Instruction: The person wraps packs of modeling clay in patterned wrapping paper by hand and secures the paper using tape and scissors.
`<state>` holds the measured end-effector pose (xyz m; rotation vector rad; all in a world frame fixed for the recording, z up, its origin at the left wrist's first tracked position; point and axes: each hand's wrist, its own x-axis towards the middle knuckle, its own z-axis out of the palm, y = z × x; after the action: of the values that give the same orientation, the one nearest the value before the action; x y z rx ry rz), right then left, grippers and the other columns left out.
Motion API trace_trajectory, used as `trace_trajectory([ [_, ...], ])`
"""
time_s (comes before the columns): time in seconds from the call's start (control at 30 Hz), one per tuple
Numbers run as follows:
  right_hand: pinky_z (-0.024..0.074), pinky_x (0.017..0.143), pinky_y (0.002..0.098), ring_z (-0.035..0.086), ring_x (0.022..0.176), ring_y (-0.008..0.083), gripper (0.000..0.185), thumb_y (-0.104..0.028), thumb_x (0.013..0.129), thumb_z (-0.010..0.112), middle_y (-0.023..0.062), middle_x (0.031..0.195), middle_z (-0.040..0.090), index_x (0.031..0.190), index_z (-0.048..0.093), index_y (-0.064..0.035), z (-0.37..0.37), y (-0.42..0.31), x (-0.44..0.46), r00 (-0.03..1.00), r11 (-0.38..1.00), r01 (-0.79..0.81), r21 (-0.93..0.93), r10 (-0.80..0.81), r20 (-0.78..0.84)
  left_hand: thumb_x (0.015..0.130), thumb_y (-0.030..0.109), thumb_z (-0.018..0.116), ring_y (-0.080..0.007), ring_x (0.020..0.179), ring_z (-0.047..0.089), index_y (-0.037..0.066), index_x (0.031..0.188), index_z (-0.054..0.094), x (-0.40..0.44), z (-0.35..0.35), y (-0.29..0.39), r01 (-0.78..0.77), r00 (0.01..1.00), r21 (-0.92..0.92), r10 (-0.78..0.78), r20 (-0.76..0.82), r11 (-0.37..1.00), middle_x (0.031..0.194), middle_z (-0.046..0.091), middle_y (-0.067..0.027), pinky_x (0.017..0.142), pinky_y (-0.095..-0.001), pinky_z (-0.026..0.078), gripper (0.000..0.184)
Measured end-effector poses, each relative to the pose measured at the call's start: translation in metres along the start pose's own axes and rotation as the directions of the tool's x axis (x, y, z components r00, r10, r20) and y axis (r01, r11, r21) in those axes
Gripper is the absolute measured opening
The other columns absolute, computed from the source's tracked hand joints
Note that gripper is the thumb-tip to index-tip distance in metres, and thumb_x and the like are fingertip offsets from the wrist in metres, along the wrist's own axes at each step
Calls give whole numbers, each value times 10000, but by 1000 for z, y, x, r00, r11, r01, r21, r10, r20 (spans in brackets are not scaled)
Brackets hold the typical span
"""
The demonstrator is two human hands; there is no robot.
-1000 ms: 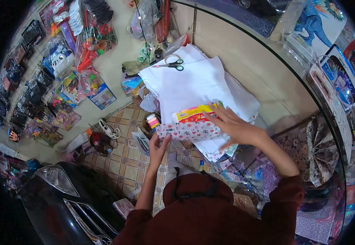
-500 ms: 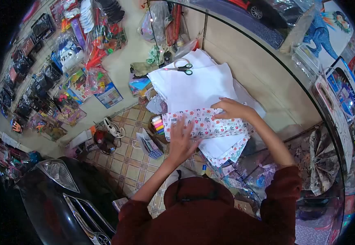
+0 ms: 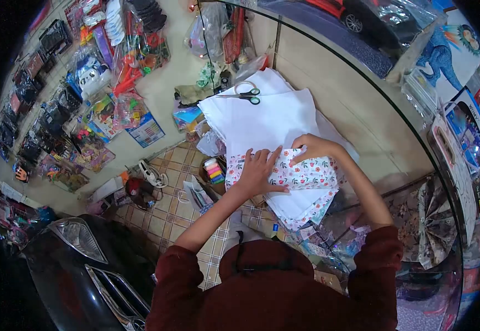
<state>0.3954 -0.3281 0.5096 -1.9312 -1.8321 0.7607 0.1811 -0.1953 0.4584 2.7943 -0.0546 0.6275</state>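
Note:
A floral wrapping paper (image 3: 311, 175), white with red flowers and dark leaves, lies folded over in a band across a stack of white sheets (image 3: 267, 121). My left hand (image 3: 255, 175) presses flat on the left part of the band, fingers spread. At its upper edge my right hand (image 3: 316, 147) curls its thumb and fingers around the paper, which shows between them. Scissors (image 3: 245, 97) with black and green handles rest on the far end of the white sheets, beside a roll of tape (image 3: 244, 84) seen in part.
A box of colourful markers or tubes (image 3: 214, 171) stands left of the paper. A glass edge (image 3: 356, 66) curves along the far right, with boxed toys beyond it. Packaged goods hang on the left wall. A black toy car (image 3: 80, 265) sits at lower left.
My left hand has moved slightly right and up and settled flat on the floral paper. My right hand's fingers have closed in on the upper edge.

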Motion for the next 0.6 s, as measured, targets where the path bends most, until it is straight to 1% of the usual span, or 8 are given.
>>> trace_trajectory([
  [0.03, 449, 623, 295, 557, 669, 128, 379, -279, 722, 801, 120, 759, 667, 873, 672, 43, 1, 1, -1, 1000, 999, -15, 32, 15, 1, 523, 790, 677, -306, 1044, 501, 53, 1442, 314, 1, 1, -1, -12, 1000, 13, 12, -4, 1000, 1060, 495, -145, 978, -571, 300, 1232],
  [0.07, 448, 623, 296, 555, 674, 125, 384, -283, 719, 805, 115, 757, 667, 867, 673, 46, 1, 2, -1, 1000, 997, -30, 64, 30, 2, 526, 796, 670, -305, 1043, 502, 51, 1437, 323, 2, 2, -2, -9, 1000, 16, 9, 10, 1000, 1054, 496, -146, 980, -567, 295, 1227],
  [0.17, 434, 598, 279, 545, 655, 107, 381, -292, 709, 817, 79, 727, 654, 842, 673, 35, -2, -5, 0, 995, 995, -82, 52, 79, 52, 532, 816, 649, -303, 1038, 504, 42, 1423, 343, 2, 0, -1, -1, 998, 26, -1, 57, 1000, 1039, 500, -151, 986, -559, 281, 1220],
  [0.27, 408, 566, 260, 523, 630, 81, 345, -270, 695, 837, 33, 692, 627, 788, 673, 19, -8, -5, 2, 969, 977, -212, 25, 206, 135, 526, 838, 631, -306, 1024, 504, 15, 1411, 349, 5, -2, -5, -4, 995, 23, 2, 97, 1000, 1029, 502, -163, 991, -560, 266, 1240],
  [0.37, 392, 548, 245, 509, 611, 60, 313, -239, 678, 855, -5, 660, 597, 716, 651, -4, 3, 10, 0, 970, 939, -244, 244, 234, 69, 505, 857, 623, -312, 1010, 502, -35, 1387, 355, 8, 3, -10, -14, 994, -3, 14, 110, 1000, 1024, 502, -174, 994, -567, 257, 1283],
  [0.47, 413, 587, 239, 529, 672, 61, 317, -220, 669, 864, -17, 703, 600, 766, 640, -17, 8, 20, 2, 960, 901, -279, 332, 258, 108, 495, 859, 629, -324, 1009, 502, -89, 1346, 374, 9, 6, -13, -28, 994, 1, 28, 110, 1000, 1030, 503, -189, 987, -565, 267, 1299],
  [0.57, 457, 656, 272, 584, 746, 121, 374, -199, 660, 857, 33, 817, 633, 896, 626, -23, 11, 29, 7, 970, 908, -244, 340, 233, 75, 509, 844, 642, -341, 1018, 504, -120, 1310, 392, 9, 0, -10, -40, 987, 0, 40, 155, 999, 1040, 507, -207, 971, -553, 282, 1278],
  [0.6, 467, 682, 298, 598, 777, 162, 396, -194, 663, 849, 61, 862, 636, 938, 617, -29, 10, 24, 5, 967, 948, -244, 204, 253, -19, 509, 845, 641, -345, 1020, 502, -120, 1307, 395, 10, 0, -11, -43, 984, 5, 41, 173, 999, 1045, 506, -210, 972, -555, 280, 1276],
])
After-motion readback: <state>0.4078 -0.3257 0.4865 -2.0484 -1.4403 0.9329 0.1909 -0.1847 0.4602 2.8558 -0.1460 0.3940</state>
